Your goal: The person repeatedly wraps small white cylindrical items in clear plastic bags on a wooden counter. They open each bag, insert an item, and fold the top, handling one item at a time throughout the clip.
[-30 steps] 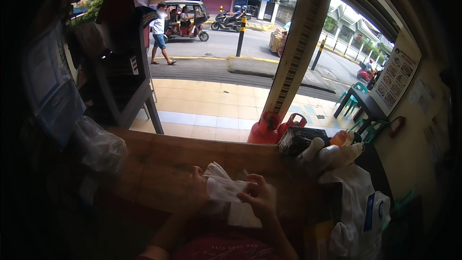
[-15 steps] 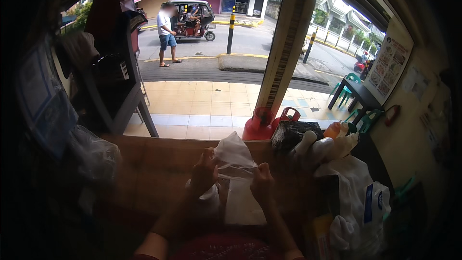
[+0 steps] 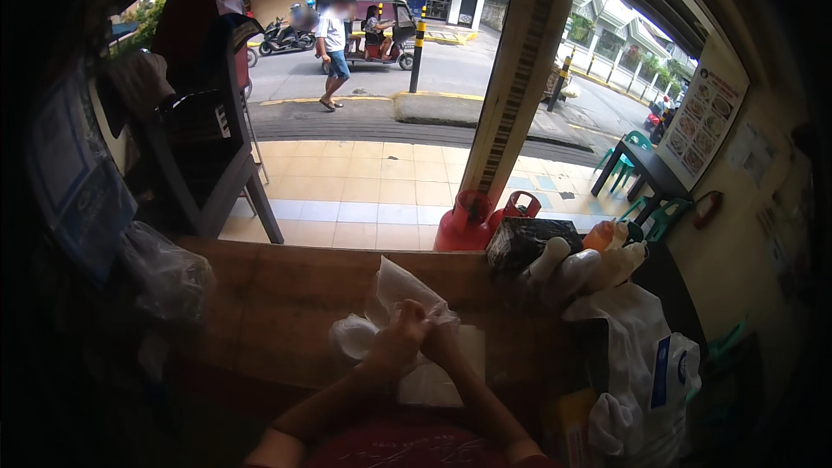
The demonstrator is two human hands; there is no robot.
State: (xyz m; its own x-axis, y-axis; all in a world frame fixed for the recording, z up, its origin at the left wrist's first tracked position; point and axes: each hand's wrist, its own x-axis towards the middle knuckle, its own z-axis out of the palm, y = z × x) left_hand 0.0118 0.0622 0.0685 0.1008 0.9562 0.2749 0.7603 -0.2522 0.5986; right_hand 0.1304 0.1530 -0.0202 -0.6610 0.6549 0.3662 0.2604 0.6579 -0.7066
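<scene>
My left hand (image 3: 400, 335) and my right hand (image 3: 441, 341) are close together over the middle of the wooden counter (image 3: 277, 295). Both have their fingers closed on a thin whitish plastic bag (image 3: 392, 284), whose loose corner sticks up beyond my left hand. My fingers hide the part of the bag between them. Left of my left hand lies a white rounded thing (image 3: 350, 337), partly covered, whose kind I cannot make out. Beneath my right wrist a flat pale stack of what look like plastic bags (image 3: 472, 360) rests on the counter.
Sauce bottles (image 3: 598, 264) and a black-wrapped box (image 3: 530, 241) stand at the right, beside white shopping bags (image 3: 633, 338). A clear plastic bundle (image 3: 169, 273) lies at the left. Red gas cylinders (image 3: 465, 224) stand beyond the counter. A person (image 3: 334, 48) walks outside near a tricycle (image 3: 390, 30).
My hands have come together from apart, gathering the plastic bag between them, and its raised part has dropped lower. Outside, the walking person has moved right, and a motorcycle has appeared.
</scene>
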